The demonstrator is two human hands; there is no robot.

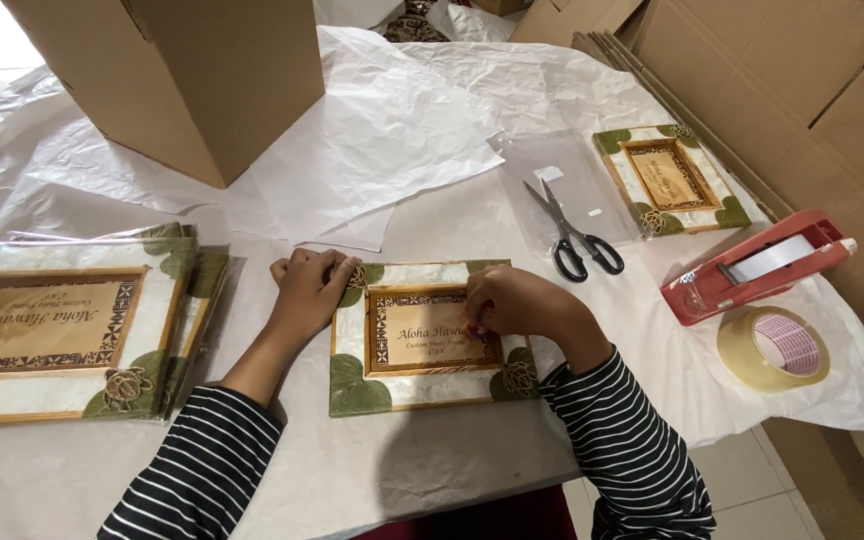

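Both hands grip (lightly) one picture frame.

Packing area, small workshop or stockroom. Evidence: large brown corrugated cardboard box standing on tabletop; flattened cardboard sheets stacked against right side. White tissue wrapping paper spread across surface. Red tape dispenser with white roll, loose roll of clear packing tape, black-handled scissors within reach. Several identical shell-and-leaf decorated photo frames, some in clear sleeves, laid out as stock. Pale tiled floor below.
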